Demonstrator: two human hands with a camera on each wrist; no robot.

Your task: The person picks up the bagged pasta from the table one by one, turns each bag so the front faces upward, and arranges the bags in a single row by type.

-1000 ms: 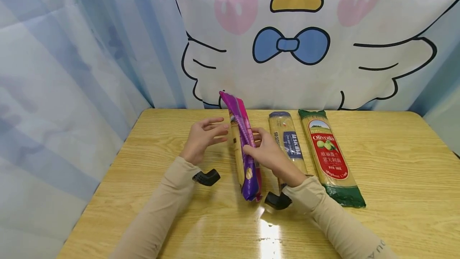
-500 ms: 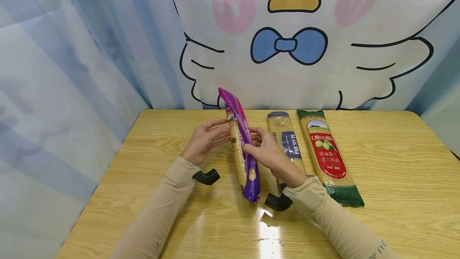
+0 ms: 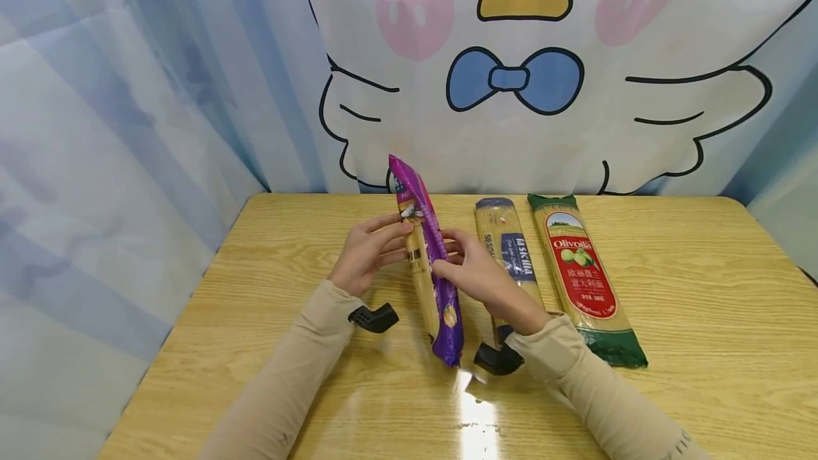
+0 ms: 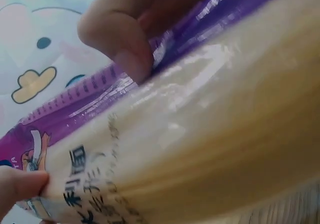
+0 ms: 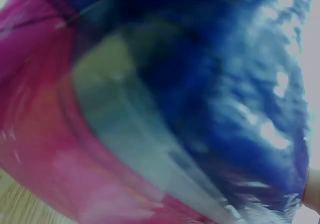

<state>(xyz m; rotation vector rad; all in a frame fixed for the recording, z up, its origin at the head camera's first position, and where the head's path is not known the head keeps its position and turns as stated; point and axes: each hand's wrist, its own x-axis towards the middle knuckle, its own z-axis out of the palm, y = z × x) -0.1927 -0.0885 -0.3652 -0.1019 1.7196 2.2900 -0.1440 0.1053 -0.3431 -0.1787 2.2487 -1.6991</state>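
Note:
A long pack of spaghetti (image 3: 423, 268) with purple and pink film and a clear window is held tilted over the table, its top end leaning away. My right hand (image 3: 478, 272) grips its right side, thumb on the front and fingers behind. From the other side my left hand (image 3: 372, 250) pinches the upper left edge. In the left wrist view the left thumb (image 4: 22, 184) presses near the printed picture, and dark lettering runs beside the pasta (image 4: 215, 149). Blurred blue and pink film (image 5: 215, 84) fills most of the right wrist view.
Two more spaghetti packs lie on the wooden table (image 3: 703, 289) at the right: a blue-labelled one (image 3: 519, 254), partly behind my right forearm, and a green-ended one with a red label (image 3: 584, 268). A cartoon-printed curtain (image 3: 409, 119) hangs along the table's back edge.
My left hand has moved right from beside the pack and now pinches its edge. The pack has turned a little, showing more of its clear front. The other packs have stayed put.

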